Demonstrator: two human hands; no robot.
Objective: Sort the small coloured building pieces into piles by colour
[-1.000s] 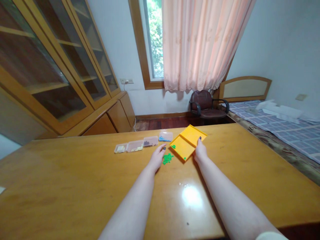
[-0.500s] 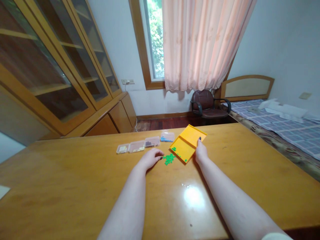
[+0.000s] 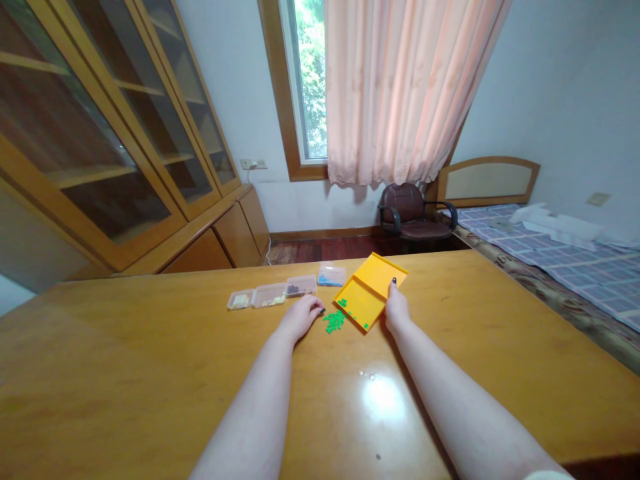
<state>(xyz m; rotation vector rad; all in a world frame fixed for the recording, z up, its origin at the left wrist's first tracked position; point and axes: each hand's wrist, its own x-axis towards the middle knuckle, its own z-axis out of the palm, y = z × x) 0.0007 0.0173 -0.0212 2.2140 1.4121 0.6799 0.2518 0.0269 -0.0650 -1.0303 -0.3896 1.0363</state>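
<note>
My right hand [image 3: 398, 310] grips the right edge of an open yellow plastic case [image 3: 364, 305], its thumb on top. The case lies tilted at an angle, its two halves spread. Several small green pieces [image 3: 343, 303] are inside its near half, along the lower left side. Beside the case, a loose pile of small green pieces [image 3: 334, 322] rests on the table. My left hand [image 3: 301, 315] is just left of this pile, fingers curled and drawn together near the thumb. Whatever is between those fingertips is hidden or too small to make out.
On the wooden table [image 3: 150, 373], a row of clear plastic boxes stands behind my left hand: one with blue pieces [image 3: 332, 275], one with dark pieces [image 3: 301, 286], two with pale pieces [image 3: 270, 295]. Beyond are an armchair [image 3: 415, 217] and a bed [image 3: 540, 233].
My left fingers have drawn closer together beside the green pile. My right hand keeps its hold on the yellow case. The whole view has shifted slightly.
</note>
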